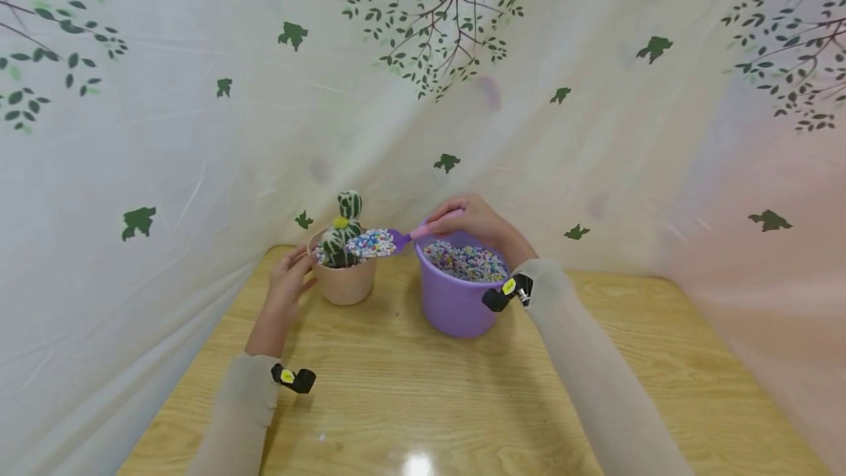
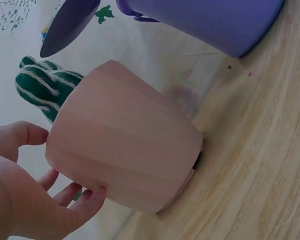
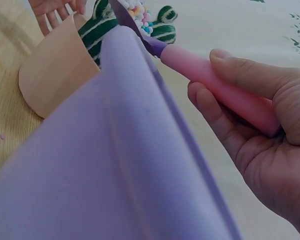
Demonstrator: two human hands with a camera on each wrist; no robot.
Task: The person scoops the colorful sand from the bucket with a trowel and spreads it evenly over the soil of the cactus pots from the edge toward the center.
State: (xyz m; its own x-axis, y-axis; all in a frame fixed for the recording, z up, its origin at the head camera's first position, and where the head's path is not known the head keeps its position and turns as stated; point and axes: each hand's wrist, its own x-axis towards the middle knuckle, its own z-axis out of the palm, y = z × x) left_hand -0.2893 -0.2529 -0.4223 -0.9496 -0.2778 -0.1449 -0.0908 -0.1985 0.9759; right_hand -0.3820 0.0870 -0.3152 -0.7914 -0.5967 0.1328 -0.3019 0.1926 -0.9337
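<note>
My right hand (image 1: 479,220) grips the pink handle of a small purple trowel (image 1: 399,241), thumb laid along the handle (image 3: 225,87). Multicoloured beads (image 1: 371,243) heap its scoop, held level beside the cactus (image 1: 335,244) and over the pot's right side. The cactus is green with white stripes and a yellow spot, in a pinkish-beige flowerpot (image 1: 345,286). On the pot's left, my left hand (image 1: 289,279) holds it, thumb at the rim and fingers bent against the wall, as the left wrist view shows. A purple bucket (image 1: 457,308) holding more beads (image 1: 465,263) stands under my right hand.
The pot and bucket stand on a wooden table (image 1: 370,388), a gap between them. Two tiny loose beads lie near the bucket in the left wrist view, one a pink bead (image 2: 249,74). A pale curtain (image 1: 396,131) with leaf prints hangs behind and at both sides.
</note>
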